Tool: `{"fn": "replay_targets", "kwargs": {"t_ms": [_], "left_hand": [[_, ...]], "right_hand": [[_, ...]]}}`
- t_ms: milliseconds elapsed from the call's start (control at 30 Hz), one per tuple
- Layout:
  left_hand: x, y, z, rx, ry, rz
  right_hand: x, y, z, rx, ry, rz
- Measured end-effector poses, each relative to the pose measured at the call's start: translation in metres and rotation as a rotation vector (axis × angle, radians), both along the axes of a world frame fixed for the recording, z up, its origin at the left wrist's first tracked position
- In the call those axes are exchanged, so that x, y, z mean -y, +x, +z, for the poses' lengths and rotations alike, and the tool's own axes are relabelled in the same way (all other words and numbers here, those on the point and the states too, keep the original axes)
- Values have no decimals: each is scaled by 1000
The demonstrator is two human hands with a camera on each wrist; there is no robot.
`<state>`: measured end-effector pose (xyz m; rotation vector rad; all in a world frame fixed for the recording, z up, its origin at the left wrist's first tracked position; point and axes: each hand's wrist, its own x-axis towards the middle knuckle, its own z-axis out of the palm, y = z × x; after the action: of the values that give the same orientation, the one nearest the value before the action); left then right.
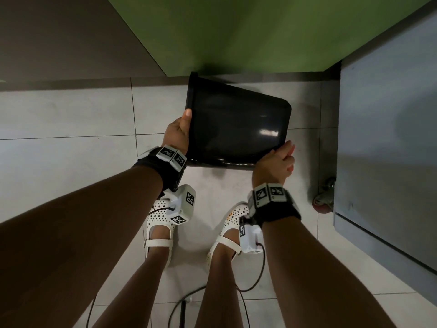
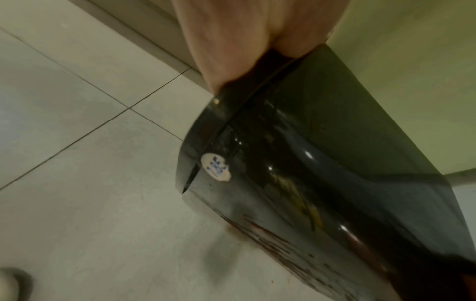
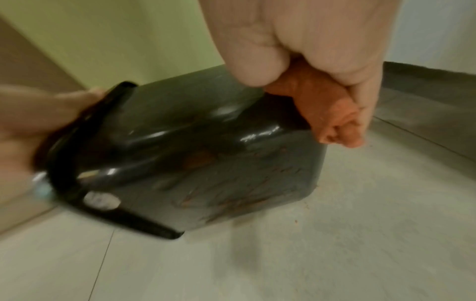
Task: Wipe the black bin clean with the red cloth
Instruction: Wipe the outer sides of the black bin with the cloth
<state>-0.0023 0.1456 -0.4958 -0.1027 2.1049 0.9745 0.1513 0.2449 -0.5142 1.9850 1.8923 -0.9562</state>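
Note:
The glossy black bin (image 1: 236, 129) is held on its side above the tiled floor, its rim to the left and its base to the right. My left hand (image 1: 181, 131) grips the rim, thumb on the outer edge, fingers hidden inside. In the left wrist view the bin (image 2: 296, 173) carries a round white sticker (image 2: 215, 167) and reddish smears. My right hand (image 1: 277, 159) is at the bin's lower right corner, by the base. There it clutches the bunched red cloth (image 3: 324, 110) against the bin (image 3: 206, 146), whose lower side shows rusty streaks.
A green wall panel (image 1: 236, 31) stands just behind the bin. A grey cabinet (image 1: 387, 138) on a caster wheel (image 1: 324, 197) is close on the right. My feet in white perforated shoes (image 1: 160, 223) stand below the bin, with cables (image 1: 255, 280) trailing on the floor.

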Motion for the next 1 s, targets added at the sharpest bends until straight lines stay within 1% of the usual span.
{"fn": "replay_targets", "kwargs": {"t_ms": [67,133,167,200,267,333,400,467,500,667,767,900,1000], "left_hand": [[0,-1,-2,-18,11,3],[-1,-1,-2,-35,30,-1],[-2,-2,-2,-36,36,-3],[-2,-2,-2,-33,40,-5],[0,-3,-2,-19,46,-10],[2,-5,-2,1,44,-14],[3,-5,-2,15,41,-27],[6,-6,-3,10,39,-43],[6,-6,-3,8,37,-47],[4,-4,3,0,15,-48],[3,-2,5,-15,7,-22],[3,2,7,16,15,27],[2,1,8,12,16,20]], "right_hand": [[22,-5,-4,95,67,137],[49,-13,-9,151,146,388],[63,-18,-13,136,181,527],[75,-25,-10,65,164,588],[92,-44,3,-88,111,650],[92,-61,11,-190,143,763],[76,-68,7,-225,230,865],[53,-69,0,-207,197,901],[43,-67,-4,-179,173,894],[9,-59,-3,-97,176,660],[-4,-48,-3,-45,158,579],[-13,-30,-4,-14,165,404],[-22,-20,-3,-43,95,289]]}}
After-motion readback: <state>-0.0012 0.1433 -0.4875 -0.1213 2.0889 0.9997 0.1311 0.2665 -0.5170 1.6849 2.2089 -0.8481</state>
